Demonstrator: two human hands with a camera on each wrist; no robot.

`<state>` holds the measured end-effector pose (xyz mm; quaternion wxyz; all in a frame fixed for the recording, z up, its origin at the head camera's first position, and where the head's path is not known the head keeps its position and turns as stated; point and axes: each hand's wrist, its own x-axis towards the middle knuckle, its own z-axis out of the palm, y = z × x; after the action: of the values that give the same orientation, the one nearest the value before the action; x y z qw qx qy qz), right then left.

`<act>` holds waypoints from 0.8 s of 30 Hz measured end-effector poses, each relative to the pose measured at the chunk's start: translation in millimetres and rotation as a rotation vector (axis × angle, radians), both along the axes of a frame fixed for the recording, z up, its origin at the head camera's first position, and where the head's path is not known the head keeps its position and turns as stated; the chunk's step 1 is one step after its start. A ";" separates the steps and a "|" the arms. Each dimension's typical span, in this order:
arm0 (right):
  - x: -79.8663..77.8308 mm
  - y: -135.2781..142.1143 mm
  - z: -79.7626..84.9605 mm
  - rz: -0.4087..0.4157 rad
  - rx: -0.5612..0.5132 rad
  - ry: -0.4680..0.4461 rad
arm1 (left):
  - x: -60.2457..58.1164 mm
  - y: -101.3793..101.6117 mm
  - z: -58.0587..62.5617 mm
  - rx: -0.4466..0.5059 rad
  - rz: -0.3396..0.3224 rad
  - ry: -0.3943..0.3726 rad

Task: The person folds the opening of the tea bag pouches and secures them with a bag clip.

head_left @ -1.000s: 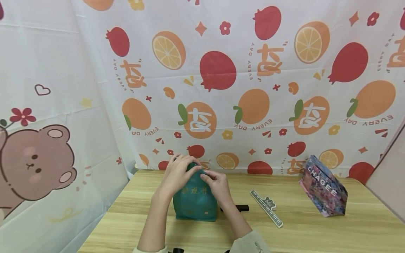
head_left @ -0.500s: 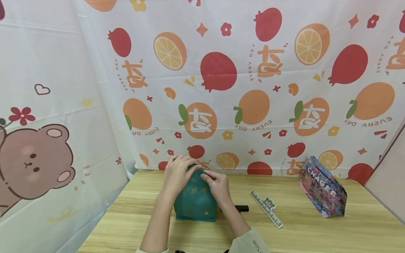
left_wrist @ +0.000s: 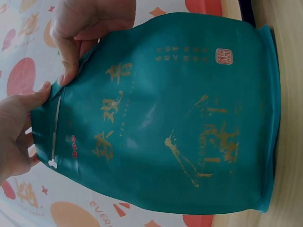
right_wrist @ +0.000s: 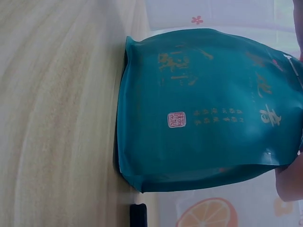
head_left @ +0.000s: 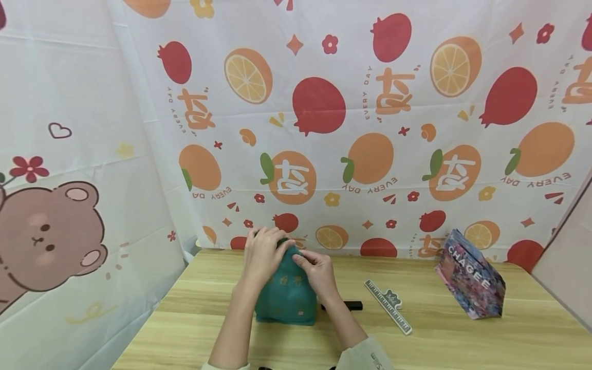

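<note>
Right hand point(head_left: 321, 275) pinches the teal bag point(head_left: 287, 300) at its top edge, right of center, thumb on the near face. Left hand point(head_left: 264, 254) grips the top left, thumb in front, fingers bent over behind. Thumb tips sit just beside each other at the edge. Bag stands upright, base on the wood-grain table point(head_left: 194, 313), body below both hands. From where I stand, gold lettering faces the person; pale strip point(left_wrist: 56, 125) runs across the front just under the top, white end on the bag's left, near the left fingers. Black object point(head_left: 355, 306) lies just right of the bag, partly behind the right forearm. Piano-key clip point(head_left: 388, 307) farther right, then floral CHAGEE bag point(head_left: 472, 277), tilted, well apart from the hands. Fruit-print cloth point(head_left: 370, 113) behind.
</note>
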<state>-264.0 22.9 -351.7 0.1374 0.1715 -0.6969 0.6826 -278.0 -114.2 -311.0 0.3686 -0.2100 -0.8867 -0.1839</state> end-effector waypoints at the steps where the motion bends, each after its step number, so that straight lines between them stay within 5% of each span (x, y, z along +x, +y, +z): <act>1: 0.8 0.5 0.7 0.007 0.006 -0.005 | 0.2 -0.3 0.5 -0.003 -0.005 -0.004; 12: 4.2 7.8 7.3 0.139 0.053 -0.039 | 3.9 -1.4 0.2 0.002 -0.045 0.006; 24: 2.9 4.7 7.6 0.042 0.072 0.091 | 6.2 0.0 1.0 -0.007 0.019 0.014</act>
<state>-261.1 27.6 -344.1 0.1483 0.2219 -0.7104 0.6512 -271.7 -114.2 -310.0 0.3757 -0.2044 -0.8867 -0.1758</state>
